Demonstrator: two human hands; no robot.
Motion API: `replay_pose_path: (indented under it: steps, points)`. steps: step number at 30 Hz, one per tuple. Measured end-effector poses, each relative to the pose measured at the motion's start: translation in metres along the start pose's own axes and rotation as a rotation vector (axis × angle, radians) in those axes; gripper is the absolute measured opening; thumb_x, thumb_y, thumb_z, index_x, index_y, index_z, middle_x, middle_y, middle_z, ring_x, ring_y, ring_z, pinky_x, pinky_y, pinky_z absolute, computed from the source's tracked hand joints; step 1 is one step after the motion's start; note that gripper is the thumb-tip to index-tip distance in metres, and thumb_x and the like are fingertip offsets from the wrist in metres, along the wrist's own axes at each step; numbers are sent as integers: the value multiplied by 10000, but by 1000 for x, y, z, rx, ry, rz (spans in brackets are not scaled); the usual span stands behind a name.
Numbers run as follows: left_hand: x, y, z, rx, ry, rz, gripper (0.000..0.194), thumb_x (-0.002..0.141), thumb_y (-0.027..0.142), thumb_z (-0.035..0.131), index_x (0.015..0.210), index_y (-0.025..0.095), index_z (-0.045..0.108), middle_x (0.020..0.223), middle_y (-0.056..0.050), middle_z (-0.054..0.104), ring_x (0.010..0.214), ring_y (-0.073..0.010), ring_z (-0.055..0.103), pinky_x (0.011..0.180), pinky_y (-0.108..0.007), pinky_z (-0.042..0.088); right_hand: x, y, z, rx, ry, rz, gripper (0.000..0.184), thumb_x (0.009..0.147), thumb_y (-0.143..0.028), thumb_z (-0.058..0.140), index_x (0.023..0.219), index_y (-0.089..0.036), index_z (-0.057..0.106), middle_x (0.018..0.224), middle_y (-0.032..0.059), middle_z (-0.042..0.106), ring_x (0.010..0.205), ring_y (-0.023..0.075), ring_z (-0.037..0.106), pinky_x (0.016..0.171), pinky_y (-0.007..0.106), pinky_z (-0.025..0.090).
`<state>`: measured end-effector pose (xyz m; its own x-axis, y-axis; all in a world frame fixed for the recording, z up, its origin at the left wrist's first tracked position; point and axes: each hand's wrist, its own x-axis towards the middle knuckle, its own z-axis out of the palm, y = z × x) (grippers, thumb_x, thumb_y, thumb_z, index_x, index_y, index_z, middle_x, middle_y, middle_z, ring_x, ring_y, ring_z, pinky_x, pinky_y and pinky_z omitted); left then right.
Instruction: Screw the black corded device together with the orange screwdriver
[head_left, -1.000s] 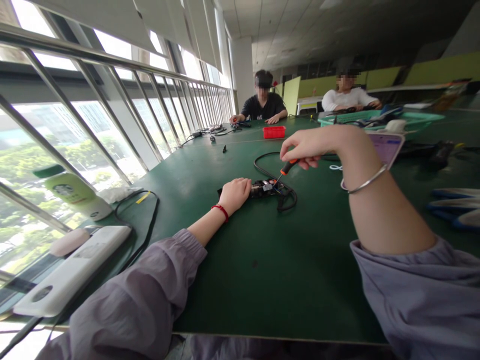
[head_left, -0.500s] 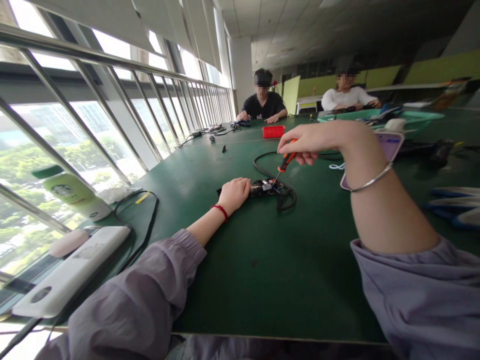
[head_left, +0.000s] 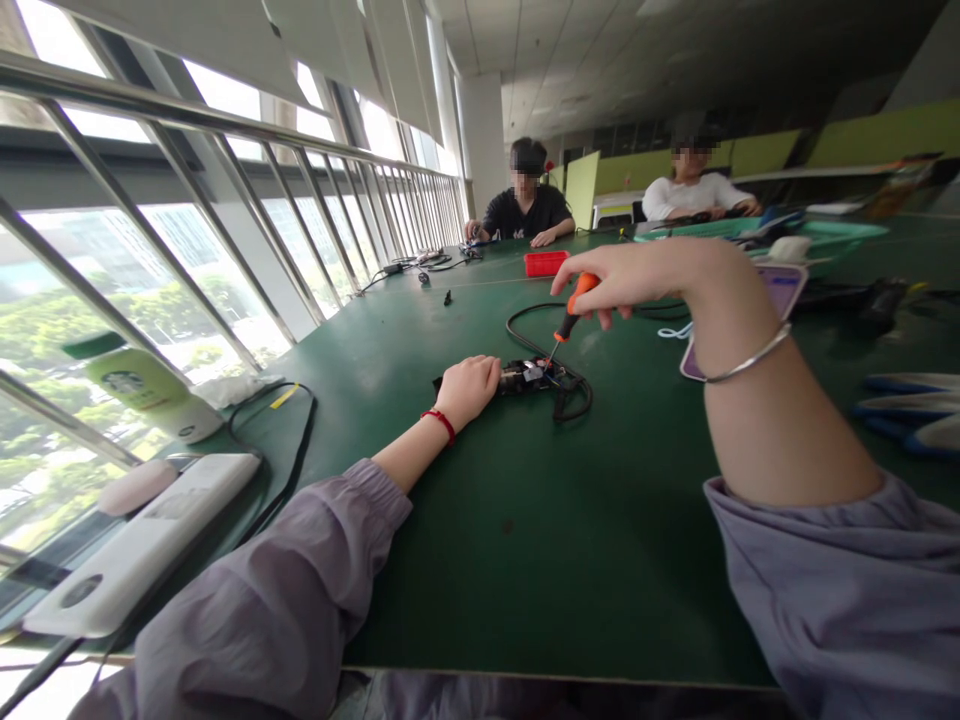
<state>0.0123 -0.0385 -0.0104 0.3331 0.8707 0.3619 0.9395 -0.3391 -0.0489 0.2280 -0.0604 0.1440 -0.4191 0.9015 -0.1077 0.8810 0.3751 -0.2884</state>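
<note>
A black corded device [head_left: 517, 377] with its inner parts exposed lies on the green table. My left hand [head_left: 470, 388] is closed around its left end and presses it against the tabletop. Above its right end, my right hand [head_left: 619, 283] holds an orange and black screwdriver [head_left: 571, 312] by the handle, thumb and fingers around it. The screwdriver leans, its tip down at the exposed parts; what exactly the tip touches is too small to tell. A black cable [head_left: 581, 405] loops around the device's right end.
A red tray [head_left: 546, 263] and a green basket [head_left: 840, 240] stand farther back. A phone [head_left: 780, 290] leans behind my right wrist. Gloves [head_left: 915, 410] lie right. At left are a bottle [head_left: 146, 385] and a white power bank [head_left: 150, 540]. Two people sit across the table.
The fingers of my right hand have loosened and shifted on the screwdriver handle, showing more of its orange top. My left hand and the device have stayed in place.
</note>
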Motion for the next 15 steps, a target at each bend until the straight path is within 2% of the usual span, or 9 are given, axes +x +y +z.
replay_pose_path:
  steps: [4, 6, 8, 11, 15]
  points:
    - [0, 0, 1, -2, 1, -2, 404, 974, 308, 232, 840, 178, 590, 908, -49, 654, 848, -171, 600, 644, -258, 373, 0, 2, 1, -6, -24, 124, 503, 870, -568, 383, 1031, -149, 609, 627, 63, 639, 538, 172, 605, 541, 295, 446]
    - [1, 0, 2, 0, 6, 0, 407, 974, 310, 230, 835, 178, 588, 910, -48, 655, 848, -174, 601, 637, -262, 369, 1, 4, 1, -3, -30, 125, 491, 888, -540, 358, 1043, -146, 605, 604, 57, 629, 523, 170, 594, 545, 300, 443]
    - [1, 0, 3, 2, 9, 3, 410, 974, 310, 226, 834, 176, 587, 913, -49, 655, 847, -175, 602, 634, -265, 366, 2, 5, 2, -6, -21, 76, 411, 870, -459, 451, 1153, -179, 555, 628, 36, 643, 565, 180, 611, 550, 294, 440]
    - [0, -1, 2, 1, 8, -1, 411, 975, 308, 223, 837, 176, 587, 916, -51, 655, 851, -174, 602, 640, -264, 368, 1, 2, 2, -22, 30, 59, 485, 830, -430, 528, 1264, -221, 469, 677, 27, 665, 619, 199, 633, 556, 294, 441]
    - [-1, -1, -1, 4, 1, -3, 404, 973, 309, 229, 845, 176, 589, 915, -50, 657, 860, -170, 601, 647, -257, 371, 0, -2, 2, -33, -23, 154, 486, 878, -538, 372, 1121, -162, 562, 650, 71, 663, 548, 197, 622, 538, 307, 444]
